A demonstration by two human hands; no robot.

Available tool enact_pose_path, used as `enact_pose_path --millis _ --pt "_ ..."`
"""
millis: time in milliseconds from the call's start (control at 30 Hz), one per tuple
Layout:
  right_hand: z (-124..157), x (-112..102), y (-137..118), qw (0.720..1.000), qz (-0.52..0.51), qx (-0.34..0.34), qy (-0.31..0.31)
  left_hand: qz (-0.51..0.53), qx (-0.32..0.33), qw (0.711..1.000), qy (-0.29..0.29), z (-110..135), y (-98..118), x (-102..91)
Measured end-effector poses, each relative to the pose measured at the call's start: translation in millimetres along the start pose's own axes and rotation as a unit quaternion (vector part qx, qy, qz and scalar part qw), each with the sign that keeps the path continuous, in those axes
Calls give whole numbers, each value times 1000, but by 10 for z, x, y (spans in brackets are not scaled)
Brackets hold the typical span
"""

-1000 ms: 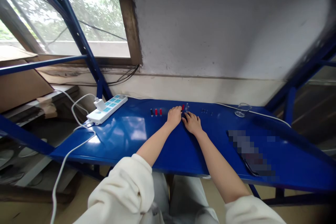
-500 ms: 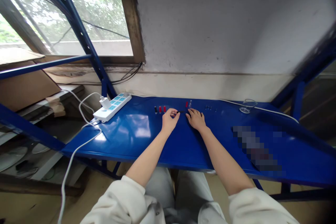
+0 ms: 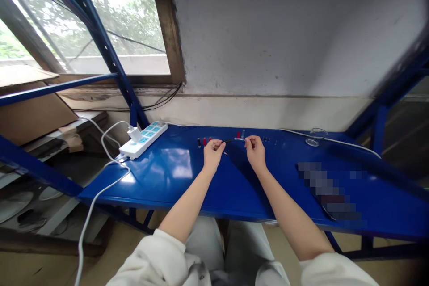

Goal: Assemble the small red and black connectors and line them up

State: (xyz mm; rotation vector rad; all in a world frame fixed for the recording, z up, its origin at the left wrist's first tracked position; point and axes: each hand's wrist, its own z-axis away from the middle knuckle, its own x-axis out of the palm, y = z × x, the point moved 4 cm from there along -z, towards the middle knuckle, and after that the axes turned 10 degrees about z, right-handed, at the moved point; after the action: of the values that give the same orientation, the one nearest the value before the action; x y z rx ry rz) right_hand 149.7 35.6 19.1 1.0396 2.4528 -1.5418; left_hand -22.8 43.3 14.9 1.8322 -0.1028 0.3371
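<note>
My left hand (image 3: 212, 154) pinches a slim black piece (image 3: 228, 140) that points to the right. In my right hand (image 3: 256, 152), the fingers are closed on a small clear tube (image 3: 240, 139), its end turned toward the black piece. A narrow gap separates the two. Just behind them, a red piece (image 3: 238, 134) and another clear tube (image 3: 243, 133) stand on the blue table (image 3: 234, 183). Beyond my left hand is a short row with a black-topped piece (image 3: 199, 142) and two red ones (image 3: 204, 141), partly hidden. Several tiny clear pieces (image 3: 266, 139) lie past my right hand.
A white power strip (image 3: 144, 138) with a plugged-in charger (image 3: 134, 132) sits at the table's left end, its cable hanging over the edge. A clear cup (image 3: 312, 141) stands at the back right. A blurred-out dark object (image 3: 328, 192) lies at the right front.
My right hand has lifted off the tabletop and moved right, now holding a clear tube taken from beside the red piece. My left hand has shifted slightly left, still pinching the black piece.
</note>
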Motion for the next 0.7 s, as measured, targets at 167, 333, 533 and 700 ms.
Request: enact_pose_path --millis 167,333,533,700 --pt "-24 43 37 994 -104 26 -21 -2 -22 1000 -7 14 7 8" --pt "-30 66 44 988 -143 38 -36 0 -24 1000 -15 4 -29 2" --pt "-63 58 76 978 -179 69 -76 11 -39 999 -26 -9 -24 9" --pt "-96 49 155 970 -200 85 -109 9 -42 998 -48 -15 16 34"
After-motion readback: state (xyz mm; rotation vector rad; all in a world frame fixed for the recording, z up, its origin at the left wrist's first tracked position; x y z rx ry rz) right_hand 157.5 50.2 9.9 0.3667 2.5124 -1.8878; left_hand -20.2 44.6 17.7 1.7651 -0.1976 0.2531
